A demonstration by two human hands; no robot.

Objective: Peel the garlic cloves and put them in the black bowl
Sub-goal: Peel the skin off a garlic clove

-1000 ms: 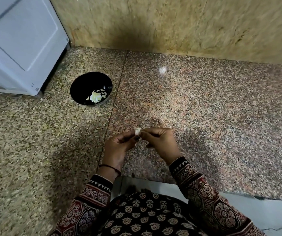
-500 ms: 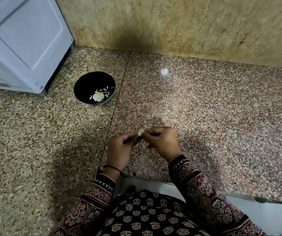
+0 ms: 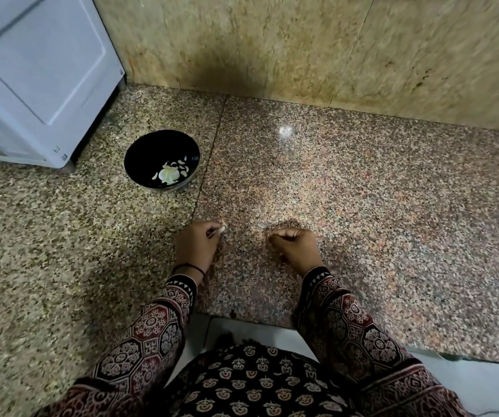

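Just above the floor (image 3: 362,206), in front of the person's knees, the clove (image 3: 221,227) sits pinched at the fingertips of the left hand (image 3: 197,245), a pale tip showing past the curled fingers. The right hand (image 3: 295,243) is held apart from it, to the right, with fingers curled in and thumb against the forefinger. Whether it keeps a scrap of skin there is too small to tell.

The bowl (image 3: 152,149) stands on the floor ahead and to the left, beside a white appliance (image 3: 40,70), with several pale garlic pieces (image 3: 170,173) in its bottom.

The step in hand looks like the end of peeling one clove: the hands are parted and the clove appears mostly bare, though blur hides any skin left. Next, probably, the left hand must reach forward over the bowl's rim and let the clove go. The right would drop any skin aside, away from the bowl.
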